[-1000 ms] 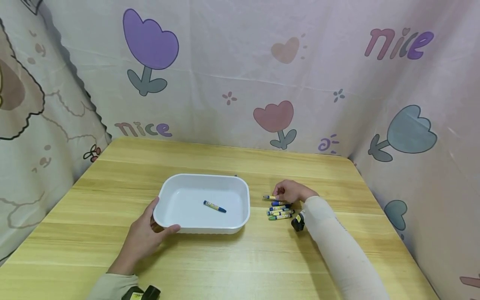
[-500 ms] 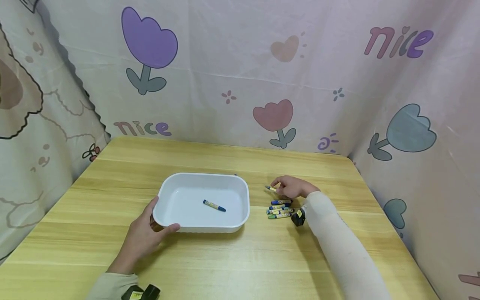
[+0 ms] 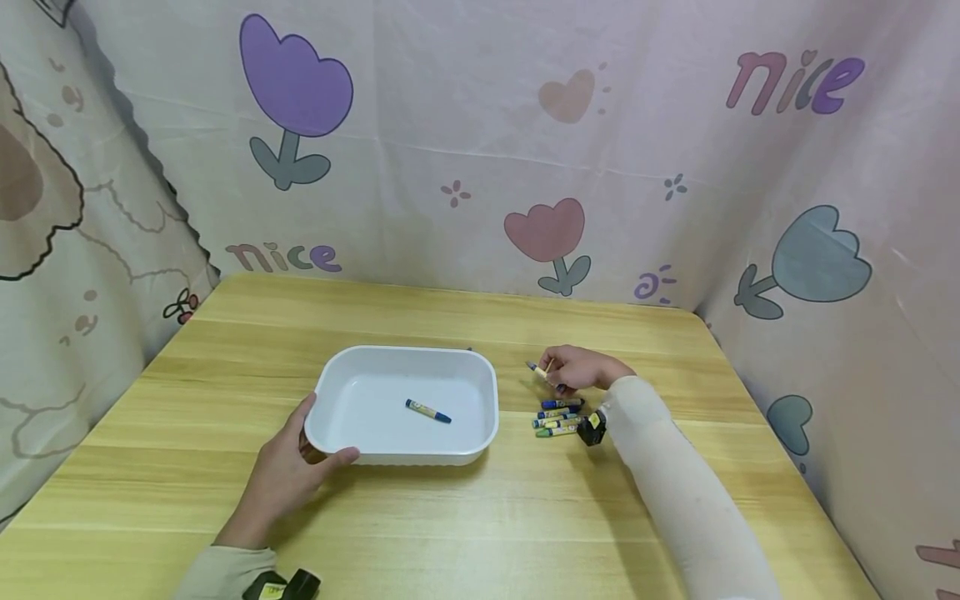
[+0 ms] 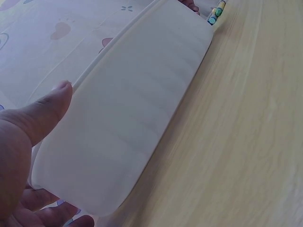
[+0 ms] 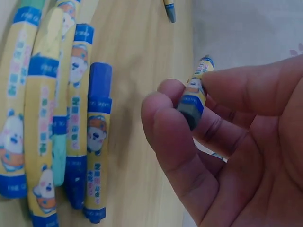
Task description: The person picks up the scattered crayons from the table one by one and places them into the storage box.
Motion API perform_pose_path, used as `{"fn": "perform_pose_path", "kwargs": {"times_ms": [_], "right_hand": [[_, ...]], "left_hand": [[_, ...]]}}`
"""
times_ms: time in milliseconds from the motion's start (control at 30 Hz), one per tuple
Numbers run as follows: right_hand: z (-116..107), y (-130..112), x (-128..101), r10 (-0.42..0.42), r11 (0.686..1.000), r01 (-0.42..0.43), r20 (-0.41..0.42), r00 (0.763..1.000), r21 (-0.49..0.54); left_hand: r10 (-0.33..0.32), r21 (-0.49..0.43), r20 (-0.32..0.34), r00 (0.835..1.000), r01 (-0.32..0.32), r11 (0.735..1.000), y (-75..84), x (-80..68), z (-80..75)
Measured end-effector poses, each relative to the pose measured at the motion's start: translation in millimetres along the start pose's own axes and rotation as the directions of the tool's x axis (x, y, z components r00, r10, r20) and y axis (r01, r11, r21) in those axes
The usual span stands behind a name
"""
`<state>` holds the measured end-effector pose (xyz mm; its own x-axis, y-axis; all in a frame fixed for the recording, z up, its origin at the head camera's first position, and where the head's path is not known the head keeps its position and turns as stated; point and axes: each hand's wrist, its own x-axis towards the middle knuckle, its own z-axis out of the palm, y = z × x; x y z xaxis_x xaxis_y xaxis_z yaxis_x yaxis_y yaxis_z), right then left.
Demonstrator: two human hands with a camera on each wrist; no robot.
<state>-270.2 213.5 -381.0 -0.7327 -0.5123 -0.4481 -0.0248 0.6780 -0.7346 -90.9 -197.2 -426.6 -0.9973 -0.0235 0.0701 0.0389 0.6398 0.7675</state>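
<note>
The right hand (image 3: pixel 581 369) pinches a crayon (image 3: pixel 538 370) between thumb and fingertips (image 5: pixel 163 101), its grip narrow and curled round the stick, lifted just above the table (image 3: pixel 465 517) to the right of the tray (image 3: pixel 491 392). The wrist view shows that crayon (image 5: pixel 194 94) with a yellow wrapper and a dark tip, end-on between the fingers. Just below the hand lies a row of crayons (image 3: pixel 558 419) side by side on the table, yellow-and-blue wrapped (image 5: pixel 52 123). The left hand (image 3: pixel 288 471) holds the tray's near left corner, thumb (image 4: pixel 49 111) over the rim and fingers beneath the wall (image 4: pixel 137 109), a grip closed on the tray. Inside the white tray lies one blue crayon (image 3: pixel 428 411), slanted near the middle of its floor.
</note>
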Motion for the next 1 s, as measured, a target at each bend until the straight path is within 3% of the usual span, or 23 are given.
{"fn": "perform_pose_path", "kwargs": {"times_ms": [300, 467, 1000], "right_hand": [[7.4, -8.7, 6.1, -0.006, 1.0, 0.006, -0.002, 1.0, -0.001], [7.9, -16.1, 8.7, -0.042, 0.998, 0.043, 0.021, 0.999, -0.054], [8.4, -40.9, 15.0, -0.077, 0.991, 0.074, -0.018, 0.997, -0.108]], "left_hand": [[-0.012, -0.01, 0.002, 1.0, 0.012, 1.0, -1.4, -0.6, -0.1], [-0.015, -0.008, 0.006, 1.0, 0.015, 1.0, -1.5, -1.0, -0.1], [0.0, -0.016, 0.005, 1.0, 0.0, 1.0, -0.4, -0.8, -0.7]]}}
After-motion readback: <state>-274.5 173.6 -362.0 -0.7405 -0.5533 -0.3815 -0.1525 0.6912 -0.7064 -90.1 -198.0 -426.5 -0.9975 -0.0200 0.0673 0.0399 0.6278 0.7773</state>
